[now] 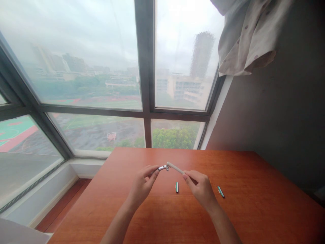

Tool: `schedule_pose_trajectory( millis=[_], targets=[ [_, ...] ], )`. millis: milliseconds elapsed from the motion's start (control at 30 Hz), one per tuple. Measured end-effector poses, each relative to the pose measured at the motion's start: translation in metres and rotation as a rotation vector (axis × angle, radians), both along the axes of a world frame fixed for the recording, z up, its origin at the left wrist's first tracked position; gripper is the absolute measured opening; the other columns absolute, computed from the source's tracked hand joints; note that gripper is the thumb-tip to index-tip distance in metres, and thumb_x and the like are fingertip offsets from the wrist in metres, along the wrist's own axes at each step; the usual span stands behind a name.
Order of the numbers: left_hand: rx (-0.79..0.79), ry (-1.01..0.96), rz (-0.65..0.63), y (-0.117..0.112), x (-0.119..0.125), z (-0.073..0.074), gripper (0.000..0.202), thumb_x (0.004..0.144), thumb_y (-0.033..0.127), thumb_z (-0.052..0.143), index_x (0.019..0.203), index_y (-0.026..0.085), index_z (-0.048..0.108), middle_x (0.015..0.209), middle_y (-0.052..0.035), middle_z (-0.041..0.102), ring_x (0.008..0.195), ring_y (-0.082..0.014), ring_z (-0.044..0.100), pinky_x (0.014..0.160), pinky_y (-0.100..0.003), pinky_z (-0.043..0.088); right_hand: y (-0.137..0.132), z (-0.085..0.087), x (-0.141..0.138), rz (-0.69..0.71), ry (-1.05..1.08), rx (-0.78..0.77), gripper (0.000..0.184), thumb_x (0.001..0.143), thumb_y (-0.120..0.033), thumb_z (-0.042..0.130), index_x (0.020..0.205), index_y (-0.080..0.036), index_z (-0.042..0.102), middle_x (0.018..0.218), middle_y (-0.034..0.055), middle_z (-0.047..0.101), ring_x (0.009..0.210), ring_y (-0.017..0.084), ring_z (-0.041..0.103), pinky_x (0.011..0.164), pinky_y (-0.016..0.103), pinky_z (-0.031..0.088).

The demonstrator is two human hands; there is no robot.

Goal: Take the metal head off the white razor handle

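Observation:
Above the reddish wooden table (254, 203), my left hand (142, 184) pinches a small silver metal piece (163, 167). Just to its right, my right hand (200, 188) pinches a slim white stick-like body (175, 168) by its near end. The metal piece and the white body meet end to end between the two hands. Two small teal and silver cylinders lie on the table: one (177, 187) between my hands, the other (220, 191) just right of my right hand.
A large window (144, 67) with dark frames stands beyond the table's far edge. A grey wall (279, 112) rises on the right, with a pale cloth (248, 37) hanging at its top. A white ledge and floor lie left of the table.

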State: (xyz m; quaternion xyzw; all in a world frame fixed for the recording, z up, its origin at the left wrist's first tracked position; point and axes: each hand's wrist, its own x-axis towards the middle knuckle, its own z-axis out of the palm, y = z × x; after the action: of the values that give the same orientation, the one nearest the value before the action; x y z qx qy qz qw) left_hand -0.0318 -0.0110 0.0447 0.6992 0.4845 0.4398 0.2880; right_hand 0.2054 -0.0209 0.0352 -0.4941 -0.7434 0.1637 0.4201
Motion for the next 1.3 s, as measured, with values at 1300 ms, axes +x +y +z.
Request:
schedule_pose_trajectory(
  millis=[1300],
  targets=[
    [-0.021, -0.103, -0.011, -0.004, 0.004, 0.004, 0.027, 0.085, 0.035, 0.055, 0.101, 0.02, 0.071, 0.097, -0.0079, 0.072, 0.089, -0.0219, 0.065, 0.079, -0.03, 0.051, -0.003, 0.006, -0.003, 0.01, 0.067, -0.024, 0.034, 0.091, -0.038, 0.044, 0.077, -0.016, 0.067, 0.061, 0.0021, 0.057, 0.056, 0.014, 0.05, 0.053, 0.023, 0.037]
  ],
)
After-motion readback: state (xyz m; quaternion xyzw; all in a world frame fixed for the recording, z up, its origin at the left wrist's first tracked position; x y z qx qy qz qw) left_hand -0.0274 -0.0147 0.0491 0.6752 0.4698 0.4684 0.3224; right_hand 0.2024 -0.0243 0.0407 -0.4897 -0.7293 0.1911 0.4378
